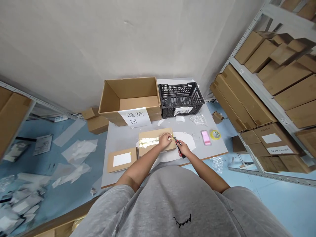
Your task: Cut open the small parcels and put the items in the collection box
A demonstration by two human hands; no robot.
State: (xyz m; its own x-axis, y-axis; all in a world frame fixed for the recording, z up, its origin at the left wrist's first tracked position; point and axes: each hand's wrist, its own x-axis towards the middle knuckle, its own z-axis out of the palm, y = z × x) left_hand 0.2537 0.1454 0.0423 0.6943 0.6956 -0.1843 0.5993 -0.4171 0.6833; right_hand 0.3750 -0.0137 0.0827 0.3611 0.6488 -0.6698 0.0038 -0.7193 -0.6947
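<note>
A closed cardboard box (148, 135) with shiny clear-yellow packing tape (150, 142) along its top lies on the grey table in front of me. My left hand (165, 140) rests over its right part, fingers pinched at the loose tape by the box's right end. In my right hand (183, 148) is a slim red-and-black utility knife (178, 144), its tip pointing at that same end, close to my left fingertips. Whether the blade touches the tape is too small to tell. A smaller cardboard box (111, 161) with a white label sits to the left.
Behind stand a large open carton (106, 115) and a black plastic crate (170, 112), both with paper signs. Bubble wrap (198, 120), a pink blurred item (205, 138) and a tape roll (215, 134) lie right. Shelves of boxes (274, 138) flank the table; packaging litters the left floor.
</note>
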